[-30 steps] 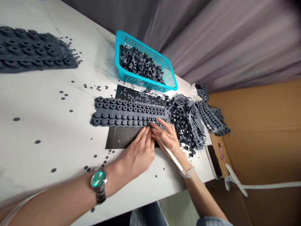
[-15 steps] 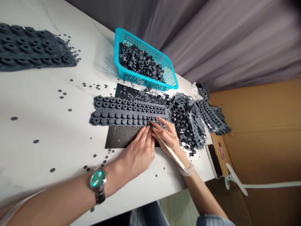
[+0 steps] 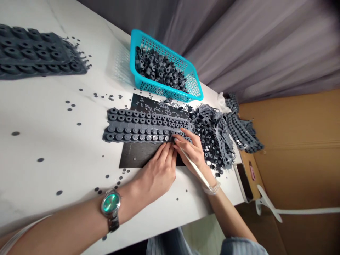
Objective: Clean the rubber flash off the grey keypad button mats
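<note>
A dark grey rubber sheet (image 3: 127, 124) moulded with rows of small rings lies over a black mat (image 3: 132, 156). My left hand (image 3: 159, 173) is at its near edge, fingers long and close together, the fingertips gripping the edge beside one ring. A watch sits on that wrist. My right hand (image 3: 192, 152) is closed around a slim white-handled tool (image 3: 195, 168), whose handle runs back along the palm to the wrist. Its tip is down among the rings beside my left fingertips and is hidden by my fingers.
A turquoise basket (image 3: 166, 86) of loose grey rings stands behind the mat. To the right lies a heap of loose rings and scraps (image 3: 209, 134), with more sheets (image 3: 243, 131) beyond. Stacked sheets (image 3: 34, 53) lie far left. Small grey discs (image 3: 70, 105) are scattered about the white table (image 3: 53, 141).
Both hands stay at the sheet's near edge with only a slight shift. The view has moved a little; some rings along the near row now catch the light.
</note>
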A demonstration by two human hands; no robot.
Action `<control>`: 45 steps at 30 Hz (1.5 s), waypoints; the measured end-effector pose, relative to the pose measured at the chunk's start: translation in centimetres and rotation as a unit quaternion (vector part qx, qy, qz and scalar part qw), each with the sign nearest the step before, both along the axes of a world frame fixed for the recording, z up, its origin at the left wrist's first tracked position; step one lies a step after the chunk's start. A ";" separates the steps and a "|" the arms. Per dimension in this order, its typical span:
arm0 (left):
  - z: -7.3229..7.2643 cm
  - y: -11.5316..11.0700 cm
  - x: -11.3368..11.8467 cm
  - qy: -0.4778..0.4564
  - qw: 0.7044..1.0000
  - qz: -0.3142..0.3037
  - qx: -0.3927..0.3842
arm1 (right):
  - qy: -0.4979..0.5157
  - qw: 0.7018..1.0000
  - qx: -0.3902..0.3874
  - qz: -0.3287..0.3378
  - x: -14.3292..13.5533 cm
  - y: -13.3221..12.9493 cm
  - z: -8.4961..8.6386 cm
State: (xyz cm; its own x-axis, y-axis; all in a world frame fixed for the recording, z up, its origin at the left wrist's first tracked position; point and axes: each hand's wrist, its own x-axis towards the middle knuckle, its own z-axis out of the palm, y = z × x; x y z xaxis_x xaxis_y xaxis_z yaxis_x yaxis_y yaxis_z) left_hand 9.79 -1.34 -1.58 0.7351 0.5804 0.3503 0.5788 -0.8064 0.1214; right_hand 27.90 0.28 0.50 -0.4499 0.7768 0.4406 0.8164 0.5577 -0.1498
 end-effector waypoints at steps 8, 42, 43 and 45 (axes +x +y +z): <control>0.0 0.1 -0.4 0.000 1.000 -0.003 0.006 | 0.160 0.982 -0.039 -0.096 -0.1 -2.4 -0.1; 0.8 1.2 -4.8 -0.031 0.999 -0.009 0.000 | -0.029 0.998 0.061 -0.004 -2.6 -1.6 0.5; 0.8 1.3 -4.7 -0.036 0.999 -0.011 -0.009 | -0.038 0.997 0.060 -0.003 -2.8 -1.6 0.4; 0.7 1.5 -4.7 -0.039 0.999 -0.014 -0.023 | -0.047 0.997 0.057 -0.007 -3.0 -1.6 0.4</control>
State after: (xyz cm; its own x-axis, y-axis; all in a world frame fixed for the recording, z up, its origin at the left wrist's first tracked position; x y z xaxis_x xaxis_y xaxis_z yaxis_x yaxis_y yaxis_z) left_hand 5.08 0.14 -0.87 0.7230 0.5766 0.3805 0.5429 -0.8149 0.2033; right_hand 24.91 -1.30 0.88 -0.4823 0.7311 0.4826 0.8320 0.5546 -0.0086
